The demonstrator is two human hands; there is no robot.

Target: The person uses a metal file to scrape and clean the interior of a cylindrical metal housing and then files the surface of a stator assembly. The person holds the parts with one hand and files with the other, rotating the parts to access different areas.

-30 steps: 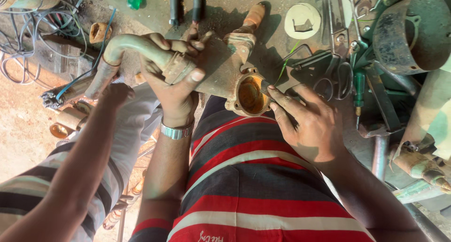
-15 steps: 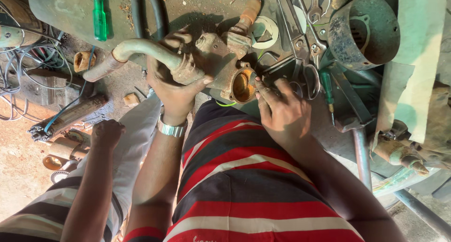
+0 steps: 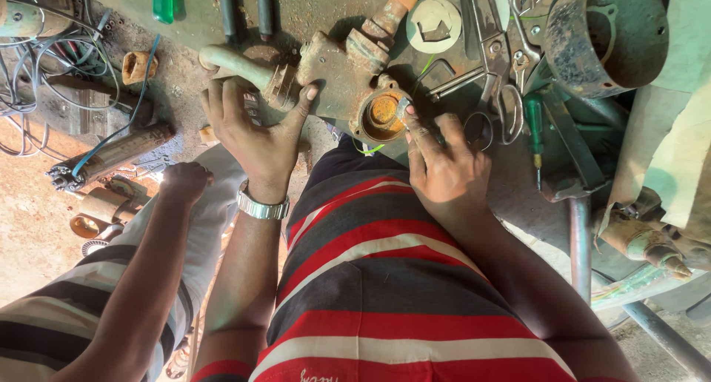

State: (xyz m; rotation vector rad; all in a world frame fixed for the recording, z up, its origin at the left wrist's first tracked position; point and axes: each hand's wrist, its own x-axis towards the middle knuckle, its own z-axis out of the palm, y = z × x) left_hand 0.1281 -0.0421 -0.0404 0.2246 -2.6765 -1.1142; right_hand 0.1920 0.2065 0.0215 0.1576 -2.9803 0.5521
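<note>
A rusty metal pump body [image 3: 333, 74] lies on the grimy bench, with a curved pipe [image 3: 231, 62] sticking out to its left. My left hand [image 3: 255, 134], a watch on its wrist, presses on the pipe joint, thumb up against the body. The pump's round flanged opening [image 3: 384, 115] faces me, orange with rust inside. My right hand [image 3: 444, 167] pinches a small metal tool [image 3: 404, 108] at the rim of that opening. A co-worker's fist [image 3: 185, 182] in a striped sleeve hangs to the left, touching nothing.
Scissors [image 3: 505, 108], a green-handled screwdriver [image 3: 533, 123] and metal bars lie right of the pump. A rusty round housing [image 3: 607, 34] stands at the back right and a white cap [image 3: 433, 22] behind the pump. Cables and old pipe parts [image 3: 111, 156] litter the floor on the left.
The co-worker's hand has let go of the curved pipe and dropped away to the lower left. My left hand slid down from the pipe onto its joint. My right hand moved up to the opening's rim.
</note>
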